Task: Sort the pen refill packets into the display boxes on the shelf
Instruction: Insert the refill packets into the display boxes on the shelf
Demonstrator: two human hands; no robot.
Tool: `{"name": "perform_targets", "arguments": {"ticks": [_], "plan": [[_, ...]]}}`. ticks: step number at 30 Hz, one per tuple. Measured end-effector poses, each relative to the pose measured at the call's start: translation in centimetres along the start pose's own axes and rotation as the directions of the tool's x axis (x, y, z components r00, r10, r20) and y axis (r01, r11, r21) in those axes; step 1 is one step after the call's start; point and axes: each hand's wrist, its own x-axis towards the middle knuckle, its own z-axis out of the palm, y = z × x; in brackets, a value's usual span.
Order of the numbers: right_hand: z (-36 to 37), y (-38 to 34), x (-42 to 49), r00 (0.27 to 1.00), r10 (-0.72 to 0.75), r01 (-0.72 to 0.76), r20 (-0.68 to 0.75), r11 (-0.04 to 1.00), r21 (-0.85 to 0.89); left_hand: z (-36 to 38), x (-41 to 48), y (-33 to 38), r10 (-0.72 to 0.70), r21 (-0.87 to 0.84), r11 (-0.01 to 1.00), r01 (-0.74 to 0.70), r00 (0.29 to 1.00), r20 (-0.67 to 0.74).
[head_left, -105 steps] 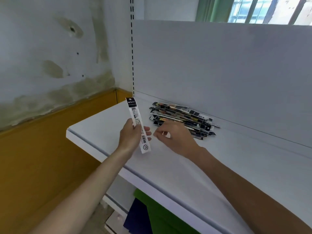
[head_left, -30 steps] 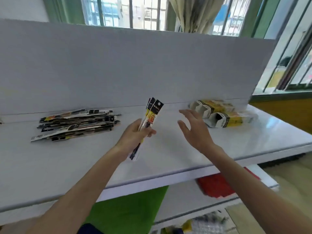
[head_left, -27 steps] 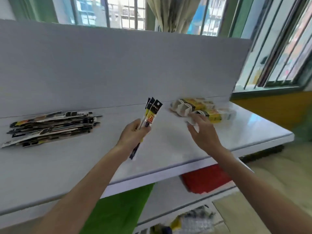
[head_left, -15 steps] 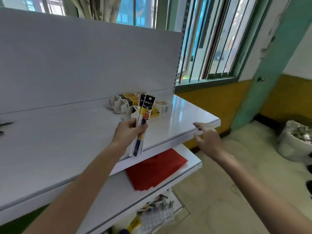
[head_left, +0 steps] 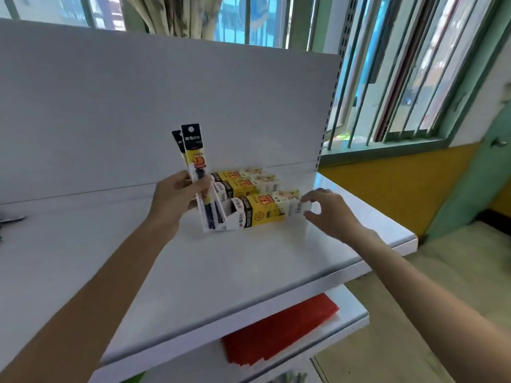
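Observation:
My left hand (head_left: 177, 197) grips two long black-and-yellow refill packets (head_left: 195, 158), held upright just left of the display boxes. Three yellow, black and white display boxes lie on the white shelf (head_left: 249, 266) near its right end. The nearest box (head_left: 262, 210) has its open end facing left, right beside the packets' lower tips. My right hand (head_left: 329, 214) is at that box's right end, with curled fingertips touching or nearly touching it. Two more boxes (head_left: 243, 181) lie behind it against the back panel.
The shelf's white back panel (head_left: 166, 106) rises behind the boxes. A barred window (head_left: 401, 78) and a yellow wall are to the right. On the lower shelf lies a red sheet (head_left: 279, 333). The shelf's right edge is close to my right hand.
The view swung right from the packet pile to the boxes. My left hand carried the packets up to the nearest box's open end. My right hand came back from the shelf corner to that box's right end.

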Motion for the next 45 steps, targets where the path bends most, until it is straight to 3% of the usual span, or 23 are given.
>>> {"name": "perform_targets", "arguments": {"ticks": [3, 7, 12, 18, 24, 30, 34, 42, 45], "plan": [[1.0, -0.4, 3.4, 0.993, -0.098, 0.100, 0.064, 0.995, -0.026, -1.0, 1.5, -0.4, -0.001, -0.031, 1.000, -0.002, 0.995, -0.095], [2.2, 0.1, 6.5, 0.939, -0.180, 0.231, 0.293, 0.962, -0.147, -1.4, 2.0, -0.9, -0.012, -0.085, 0.996, -0.002, 0.987, -0.158], [2.8, 0.4, 9.9, 0.862, -0.259, 0.301, 0.436, 0.953, -0.027, -1.0, 0.7, -1.6, -0.001, -0.199, 0.979, -0.054, 0.964, -0.266], [1.8, 0.5, 10.8, 0.836, -0.440, 0.337, 0.328, 0.884, 0.325, 1.7, -1.1, 0.6, 0.171, -0.136, 0.961, -0.240, 0.906, -0.388], [1.9, 2.0, 11.1, 0.788, -0.541, 0.350, 0.295, 0.787, 0.508, 4.4, -3.4, 1.2, 0.344, 0.120, 0.938, -0.325, 0.829, -0.440], [2.2, 3.5, 10.8, 0.771, -0.595, 0.377, 0.226, 0.713, 0.591, 7.7, -4.5, 1.4, 0.541, 0.425, 0.839, -0.340, 0.603, -0.586], [2.3, 3.8, 10.9, 0.772, -0.605, 0.380, 0.196, 0.686, 0.621, 9.6, -4.9, 1.5, 0.739, 0.669, 0.652, -0.357, 0.500, -0.452], [2.9, 3.2, 10.4, 0.756, -0.631, 0.417, 0.173, 0.668, 0.617, 10.7, -3.7, 0.5, 0.637, 0.695, 0.716, -0.065, 0.468, -0.613], [3.0, 3.2, 10.5, 0.783, -0.602, 0.375, 0.157, 0.659, 0.652, 9.7, -3.6, 1.2, 0.599, 0.614, 0.782, -0.108, 0.406, -0.691]]}}
